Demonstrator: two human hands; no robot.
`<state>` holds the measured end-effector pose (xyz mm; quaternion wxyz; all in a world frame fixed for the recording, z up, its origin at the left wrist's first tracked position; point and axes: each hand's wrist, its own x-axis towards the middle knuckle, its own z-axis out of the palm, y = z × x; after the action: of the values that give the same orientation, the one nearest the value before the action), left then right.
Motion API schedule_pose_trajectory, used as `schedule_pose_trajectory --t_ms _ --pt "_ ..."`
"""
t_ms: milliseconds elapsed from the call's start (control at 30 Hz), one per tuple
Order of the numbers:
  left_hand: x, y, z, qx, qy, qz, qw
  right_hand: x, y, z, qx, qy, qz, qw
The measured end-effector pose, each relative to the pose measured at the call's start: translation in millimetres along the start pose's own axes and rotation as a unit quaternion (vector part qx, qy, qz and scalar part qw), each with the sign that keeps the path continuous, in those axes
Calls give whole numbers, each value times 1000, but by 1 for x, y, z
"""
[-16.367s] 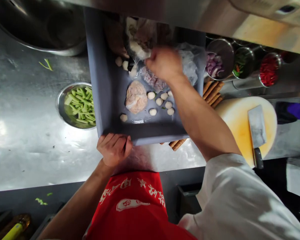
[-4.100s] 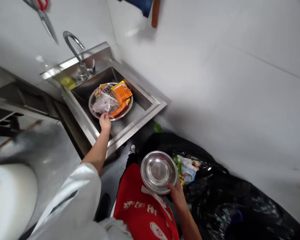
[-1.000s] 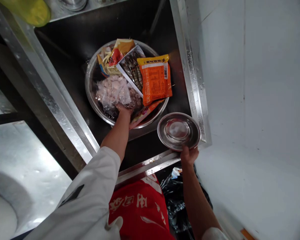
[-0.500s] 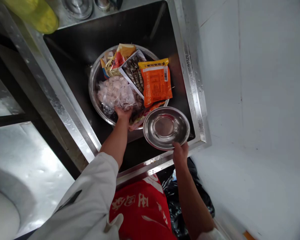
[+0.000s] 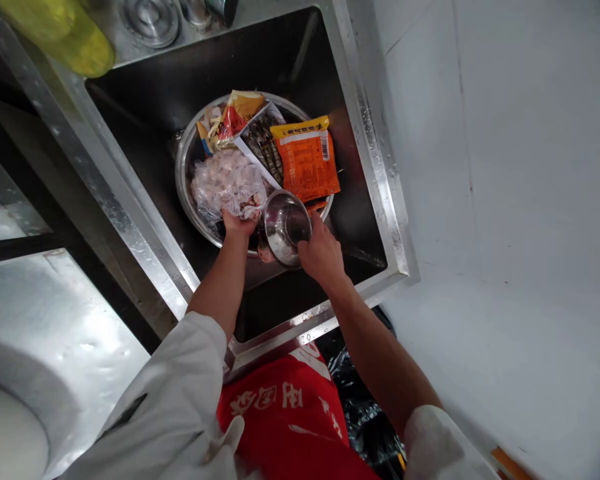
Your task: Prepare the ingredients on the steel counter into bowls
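Note:
My left hand (image 5: 239, 224) grips the lower edge of a clear plastic bag of pale, lumpy pieces (image 5: 226, 179); most of its fingers are hidden under the bag. My right hand (image 5: 324, 251) is closed on the rim of a shallow stainless steel bowl (image 5: 280, 237), tilted on its side toward the bag. Both are over a large round metal basin (image 5: 181, 175) in the sink. Also in the basin are an orange packet with a yellow top (image 5: 307, 163), a tray of dark shrimp (image 5: 264, 143), and a yellow-and-red packet (image 5: 239, 115).
Steel sink walls (image 5: 220, 53) surround the basin. A yellow container (image 5: 75, 40) and a round metal lid (image 5: 150, 20) stand on the back ledge. A white wall (image 5: 505, 167) rises on the right. Below the front edge is a black plastic bag (image 5: 365, 400).
My right hand has moved left and away from me, bringing the bowl from the basin's near right edge over the basin and tilting it. My left hand stays at the bag.

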<state>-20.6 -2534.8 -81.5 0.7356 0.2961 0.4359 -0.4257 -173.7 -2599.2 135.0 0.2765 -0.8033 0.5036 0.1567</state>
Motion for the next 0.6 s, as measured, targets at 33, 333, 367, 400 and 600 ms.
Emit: schedule_pose_trajectory --t_ms 33,333,367,400,600 --pt "-2 2 1 4 -1 -2 1000 3 -6 0 -15 -17 2 1000" --pt "-6 0 14 -23 -15 28 999 -1 -7 4 16 5 20 1000" --pt "-5 -1 15 -24 -10 26 999 -2 -6 2 26 15 21 999" --pt "-5 -1 16 -26 -8 24 999 -2 -5 1 35 27 23 999" --pt "2 -4 18 -24 -7 56 998 -10 3 -7 71 52 28 996"
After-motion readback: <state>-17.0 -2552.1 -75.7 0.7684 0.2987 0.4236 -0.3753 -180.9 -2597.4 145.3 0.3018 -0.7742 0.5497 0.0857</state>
